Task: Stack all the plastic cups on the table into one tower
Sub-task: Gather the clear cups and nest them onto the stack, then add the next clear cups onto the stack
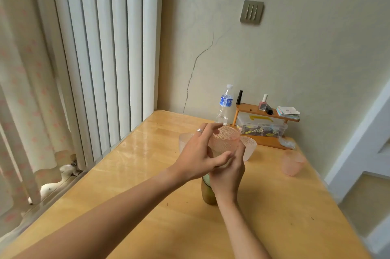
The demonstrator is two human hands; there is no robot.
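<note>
A stack of cups stands mid-table: a green cup [207,192] at the bottom and a textured pink cup [224,141] on top, the middle hidden by my hands. My right hand [229,172] grips the stack from the right side. My left hand [200,153] hovers against the pink cup's left side with fingers spread; whether it grips is unclear. A pink cup [183,141] stands behind my left hand, another pink cup [249,147] just right of the stack, and a third pink cup [292,162] farther right near the table edge.
The wooden table [130,185] sits in a corner. At the back stand a water bottle [225,104], a small wooden shelf [263,111] with small bottles and cards, and a clear storage box [261,127]. A white radiator [105,47] lines the left.
</note>
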